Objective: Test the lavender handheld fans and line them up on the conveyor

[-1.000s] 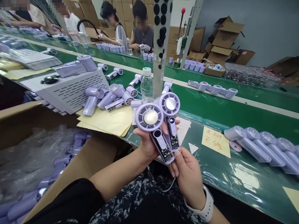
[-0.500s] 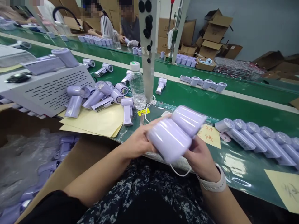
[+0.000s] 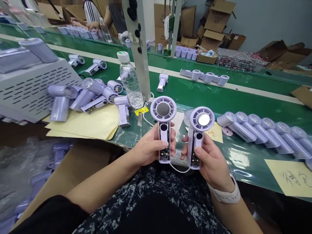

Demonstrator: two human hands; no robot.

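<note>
My left hand is wrapped round the handle of a lilac handheld fan, its thumb lying on the open circuit-board face. In my right hand is a second lilac handheld fan, also held upright by the handle with the thumb on its front. Both fans face me, each with a ribbed round head and a silvery disc in the middle. They stand side by side, slightly apart. A thin white cable hangs in a loop below them.
Several fans lie piled on yellow paper at left, beside a vented grey box. A water bottle stands by a metal post. More fans line the right of the green bench. People work across the line.
The two fans, blurred and tilted together with their smooth sides showing, are now upright, separated and turned with their circuit-board faces toward me. The view has shifted slightly.
</note>
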